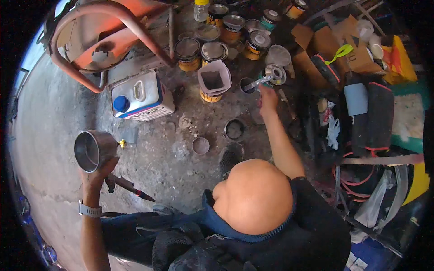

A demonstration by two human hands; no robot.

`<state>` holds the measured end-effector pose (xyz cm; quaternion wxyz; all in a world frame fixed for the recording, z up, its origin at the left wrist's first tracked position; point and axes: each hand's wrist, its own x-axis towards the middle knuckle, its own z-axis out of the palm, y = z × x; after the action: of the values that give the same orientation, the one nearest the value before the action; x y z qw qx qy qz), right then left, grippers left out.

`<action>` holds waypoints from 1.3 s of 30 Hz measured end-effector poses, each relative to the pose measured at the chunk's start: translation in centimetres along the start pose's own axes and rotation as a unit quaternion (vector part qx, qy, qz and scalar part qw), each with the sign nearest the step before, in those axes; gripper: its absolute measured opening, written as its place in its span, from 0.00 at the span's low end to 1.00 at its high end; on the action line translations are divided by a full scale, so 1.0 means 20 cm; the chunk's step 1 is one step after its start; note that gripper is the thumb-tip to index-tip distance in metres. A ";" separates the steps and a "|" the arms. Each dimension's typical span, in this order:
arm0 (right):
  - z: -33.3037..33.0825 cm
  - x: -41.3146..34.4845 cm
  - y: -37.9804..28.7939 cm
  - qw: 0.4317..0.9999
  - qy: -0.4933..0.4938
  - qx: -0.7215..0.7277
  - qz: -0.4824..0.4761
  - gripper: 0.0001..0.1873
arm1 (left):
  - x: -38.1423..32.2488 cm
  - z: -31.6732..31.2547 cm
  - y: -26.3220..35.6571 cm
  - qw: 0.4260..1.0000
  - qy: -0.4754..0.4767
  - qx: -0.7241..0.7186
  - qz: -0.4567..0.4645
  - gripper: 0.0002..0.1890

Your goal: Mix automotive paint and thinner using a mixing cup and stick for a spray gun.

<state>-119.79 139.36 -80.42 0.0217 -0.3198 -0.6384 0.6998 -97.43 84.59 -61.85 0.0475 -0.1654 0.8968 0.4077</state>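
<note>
At the left, my left hand (101,169) grips a spray gun whose open metal cup (91,150) is tipped toward the camera. A red-and-black hose fitting (140,193) extends from it. My right hand (269,100) is closed on a light-coloured stick or strip (259,82), whose lower end reaches into a small dark cup (248,86) on the floor. Just beyond stands a metal can (276,74) with a round opening. A paint can (211,96) lined with a plastic container (214,78) stands left of the cup.
A metal solvent can (142,96) with a blue cap stands at left, below a bent orange tube frame (135,25). Several paint cans (187,54) crowd the back. Nearer are an open round tin (234,129) and a lid (200,145). Cardboard (325,47) and black bags lie right.
</note>
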 end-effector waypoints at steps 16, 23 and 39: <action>-0.07 -0.18 -0.28 0.926 -0.018 0.008 -0.376 0.07 | -0.01 0.38 0.36 0.987 -0.055 -0.094 0.121 0.38; 0.14 -0.79 -0.80 0.933 -0.205 0.176 -0.237 0.09 | 0.05 0.44 0.47 0.978 -0.074 -0.083 0.174 0.39; 0.80 -1.52 -0.86 0.537 -0.617 -0.305 -0.488 0.08 | 0.02 0.39 0.37 0.961 -0.043 -0.126 0.242 0.40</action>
<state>-109.74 115.06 -52.38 -0.1385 0.5647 -0.7256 0.3681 -100.60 94.82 -61.80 -0.0354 0.0696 0.8487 0.5230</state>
